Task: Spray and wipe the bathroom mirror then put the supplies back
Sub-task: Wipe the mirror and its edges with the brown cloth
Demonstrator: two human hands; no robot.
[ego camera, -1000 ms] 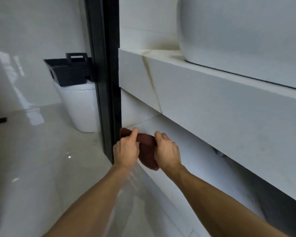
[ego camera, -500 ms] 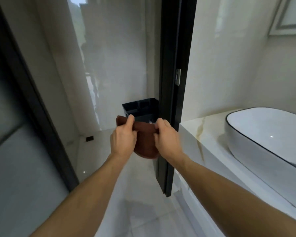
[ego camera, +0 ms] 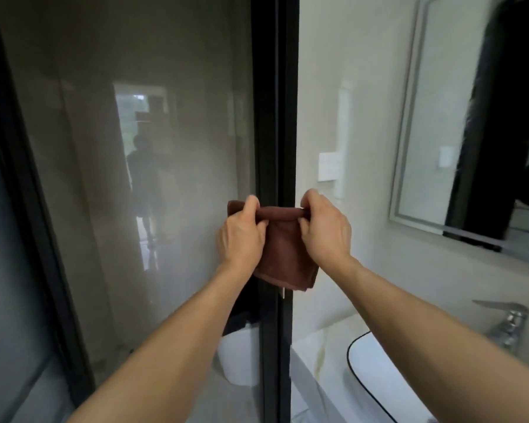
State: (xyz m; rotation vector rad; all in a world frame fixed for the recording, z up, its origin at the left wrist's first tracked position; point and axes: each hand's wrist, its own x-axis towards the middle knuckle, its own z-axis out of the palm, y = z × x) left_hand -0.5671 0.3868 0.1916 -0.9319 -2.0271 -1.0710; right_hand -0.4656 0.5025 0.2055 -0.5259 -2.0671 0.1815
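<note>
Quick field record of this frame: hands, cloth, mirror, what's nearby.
left hand: pinches the top edge of the folded dark brown cloth
right hand: pinches the same top edge, opposite end
cloth: held up, hanging folded between the hands, in front of the black door frame
mirror: silver-framed wall mirror to the right, apart from the cloth
below right: white basin, chrome tap
spray bottle: not in view
</note>
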